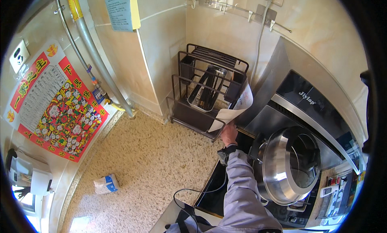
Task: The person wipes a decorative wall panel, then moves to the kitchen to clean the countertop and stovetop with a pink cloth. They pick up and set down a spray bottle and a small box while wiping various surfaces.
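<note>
My right hand (229, 134), in a grey sleeve with a dark band at the wrist, reaches to the front right corner of a dark metal kitchen rack (198, 116). Its fingers lie close to a curled sheet of paper (227, 115) along the rack's right side. Most of the fingertips are hidden, so I cannot tell whether they grip the sheet or the rack. Inside the rack sits a clear-looking tray (196, 96) with black chopsticks or similar sticks (208, 90) in it. My left hand is out of view.
Right of my arm, a large steel pot (275, 172) stands on a black gas hob (211, 187), below a range hood (311, 96). A small white and blue packet (106, 184) lies on the speckled stone counter (145, 154). A thin black cable (193, 189) crosses the counter's front edge.
</note>
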A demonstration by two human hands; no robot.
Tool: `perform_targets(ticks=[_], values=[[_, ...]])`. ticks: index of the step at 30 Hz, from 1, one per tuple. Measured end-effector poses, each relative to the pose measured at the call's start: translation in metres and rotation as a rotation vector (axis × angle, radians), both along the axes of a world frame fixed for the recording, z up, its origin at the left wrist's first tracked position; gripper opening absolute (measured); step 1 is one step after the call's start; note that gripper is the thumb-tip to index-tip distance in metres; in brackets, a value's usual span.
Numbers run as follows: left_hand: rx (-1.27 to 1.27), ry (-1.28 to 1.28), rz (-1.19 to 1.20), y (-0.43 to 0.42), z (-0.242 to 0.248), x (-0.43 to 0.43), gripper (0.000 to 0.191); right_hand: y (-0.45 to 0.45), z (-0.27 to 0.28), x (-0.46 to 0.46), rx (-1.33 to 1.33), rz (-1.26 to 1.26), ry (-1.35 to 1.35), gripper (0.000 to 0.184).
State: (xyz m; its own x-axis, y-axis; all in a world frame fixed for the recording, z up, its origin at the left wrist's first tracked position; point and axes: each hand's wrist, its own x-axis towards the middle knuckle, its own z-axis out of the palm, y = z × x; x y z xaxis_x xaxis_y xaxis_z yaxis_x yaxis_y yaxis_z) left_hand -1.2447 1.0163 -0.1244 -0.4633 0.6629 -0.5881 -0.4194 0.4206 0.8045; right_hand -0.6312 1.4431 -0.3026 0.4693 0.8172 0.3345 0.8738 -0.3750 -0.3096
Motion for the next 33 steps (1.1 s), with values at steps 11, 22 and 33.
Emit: perform_targets(ticks=[11,22,33], values=[[0.048,-0.015,0.096,-0.039,-0.009,-0.025,0.028,-0.075,0.036,-0.065,-0.304,0.064,0.026,0.042],[0.156,-0.058,0.12,-0.088,-0.018,-0.055,0.025,-0.198,0.025,-0.181,-0.352,0.612,0.352,0.041],[0.139,-0.066,0.17,-0.138,-0.016,-0.077,0.027,-0.216,-0.011,-0.306,0.062,0.517,1.305,0.032]])
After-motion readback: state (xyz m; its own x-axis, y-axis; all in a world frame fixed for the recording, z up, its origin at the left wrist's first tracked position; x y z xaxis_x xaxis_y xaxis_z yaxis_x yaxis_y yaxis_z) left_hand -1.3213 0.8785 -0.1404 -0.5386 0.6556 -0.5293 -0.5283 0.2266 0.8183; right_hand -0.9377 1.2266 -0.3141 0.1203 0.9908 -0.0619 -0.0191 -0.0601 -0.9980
